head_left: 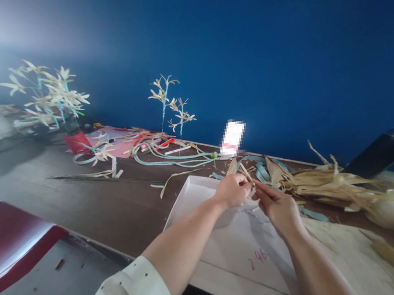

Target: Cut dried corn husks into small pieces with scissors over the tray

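My left hand [233, 191] and my right hand [279, 207] meet above a white sheet-like box lid [191, 187]. Between their closed fingertips is a thin tan strip of dried corn husk [246, 174], its end pointing up and away. The fingers partly cover the strip, so its lower end is hidden. Just behind my left hand stands a broader pointed piece of husk [232, 166]. To the right of my right hand lies a loose heap of dried corn husks [310, 182], with pale blue ribbon [263, 172] beside it.
Husk flowers on blue stems [55, 96] stand at the left in a red pot [78, 143]. Two smaller flower stems [163, 98] rise near the blue wall. Pale blue cords [170, 161] curl across the dark table [110, 202]. A black object [379, 155] leans at the right.
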A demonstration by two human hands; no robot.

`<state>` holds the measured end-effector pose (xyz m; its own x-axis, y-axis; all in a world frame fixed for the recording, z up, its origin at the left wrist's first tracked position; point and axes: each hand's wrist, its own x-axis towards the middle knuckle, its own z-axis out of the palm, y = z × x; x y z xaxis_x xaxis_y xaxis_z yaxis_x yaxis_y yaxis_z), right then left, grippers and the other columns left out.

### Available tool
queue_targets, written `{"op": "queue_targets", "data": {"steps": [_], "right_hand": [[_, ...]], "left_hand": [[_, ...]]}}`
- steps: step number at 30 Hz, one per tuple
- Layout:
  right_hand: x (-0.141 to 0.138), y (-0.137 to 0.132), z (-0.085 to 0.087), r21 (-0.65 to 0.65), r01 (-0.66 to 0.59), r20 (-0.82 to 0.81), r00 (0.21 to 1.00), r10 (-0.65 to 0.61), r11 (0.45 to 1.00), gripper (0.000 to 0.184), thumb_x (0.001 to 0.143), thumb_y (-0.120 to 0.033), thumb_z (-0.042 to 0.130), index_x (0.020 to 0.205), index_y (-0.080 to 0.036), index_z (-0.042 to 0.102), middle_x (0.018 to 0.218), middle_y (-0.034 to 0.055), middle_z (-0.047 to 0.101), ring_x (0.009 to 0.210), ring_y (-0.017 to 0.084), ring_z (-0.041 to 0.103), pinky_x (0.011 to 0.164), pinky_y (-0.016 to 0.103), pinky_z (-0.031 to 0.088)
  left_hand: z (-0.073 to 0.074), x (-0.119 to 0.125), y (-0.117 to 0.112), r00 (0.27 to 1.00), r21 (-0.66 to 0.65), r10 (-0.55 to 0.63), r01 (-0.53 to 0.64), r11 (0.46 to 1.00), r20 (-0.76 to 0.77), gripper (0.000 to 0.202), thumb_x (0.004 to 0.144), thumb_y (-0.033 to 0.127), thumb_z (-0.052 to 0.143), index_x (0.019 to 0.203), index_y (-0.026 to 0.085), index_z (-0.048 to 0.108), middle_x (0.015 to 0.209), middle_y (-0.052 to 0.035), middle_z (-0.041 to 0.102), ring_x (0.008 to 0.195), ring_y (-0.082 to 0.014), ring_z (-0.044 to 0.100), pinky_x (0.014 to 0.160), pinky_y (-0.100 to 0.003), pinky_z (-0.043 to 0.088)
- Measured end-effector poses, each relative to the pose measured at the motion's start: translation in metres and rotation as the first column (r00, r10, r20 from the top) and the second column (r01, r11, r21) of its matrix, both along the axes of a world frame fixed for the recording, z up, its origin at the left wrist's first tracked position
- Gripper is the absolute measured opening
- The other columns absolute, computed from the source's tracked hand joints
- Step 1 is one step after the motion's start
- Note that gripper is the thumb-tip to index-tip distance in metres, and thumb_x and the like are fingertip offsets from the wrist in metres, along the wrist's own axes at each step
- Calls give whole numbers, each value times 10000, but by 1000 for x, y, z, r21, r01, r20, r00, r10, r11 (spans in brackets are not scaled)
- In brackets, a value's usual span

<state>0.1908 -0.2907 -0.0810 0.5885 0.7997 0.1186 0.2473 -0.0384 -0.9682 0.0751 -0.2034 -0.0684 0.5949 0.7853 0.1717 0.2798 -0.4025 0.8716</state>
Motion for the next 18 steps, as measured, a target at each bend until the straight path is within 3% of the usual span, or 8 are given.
{"op": "queue_targets", "data": {"steps": [4,6,8,11,13,15,18], "right_hand": [[8,0,-2,19,70,38,997,-71,997,468,698,-458,650,1090,-203,670,667,21,635,464,100,449,403,224,312],[13,0,0,65,145,-77,987,-140,987,476,684,-419,673,1099,-186,657,668,22,623,450,84,427,390,213,301],[15,-1,5,126,158,-250,960,-123,979,517,653,-390,706,1125,-195,628,667,8,606,435,65,399,373,193,271],[10,-3,12,177,-8,-422,903,83,984,553,624,-368,733,1140,-230,592,650,-18,574,426,55,374,344,168,206],[4,-5,15,131,-146,-462,866,191,981,549,622,-359,735,1136,-237,584,643,-23,569,422,59,376,333,164,189],[-1,-5,15,72,-237,-479,844,242,969,532,627,-353,735,1126,-241,587,641,-24,572,418,56,379,335,160,193],[-3,-4,10,43,-248,-472,849,238,968,473,628,-356,745,1069,-234,627,641,-26,567,420,38,370,352,152,197]], "left_hand": [[3,-1,-2,999,-34,-24,24,999,22,208,745,295,499,694,150,640,659,-31,633,599,-117,525,533,-217,365],[6,-2,-2,998,-73,-48,51,996,31,221,758,299,490,723,148,647,671,-25,641,584,-104,526,540,-208,372],[8,-4,0,999,-107,-41,44,993,27,237,771,312,483,750,150,654,666,-17,641,579,-96,529,558,-202,385],[9,-5,4,1000,-124,-11,13,992,21,238,772,322,489,760,152,655,657,-8,640,604,-99,548,580,-199,399],[8,-5,5,999,-130,-23,29,991,43,221,770,305,491,772,153,653,685,-11,649,626,-102,565,586,-198,409],[7,-4,5,996,-128,-54,63,990,73,200,767,274,485,777,155,645,721,-16,655,649,-105,582,600,-199,421],[5,-4,3,994,-94,-82,88,992,68,188,762,263,477,741,154,629,716,-20,650,661,-114,589,613,-207,426]]}}
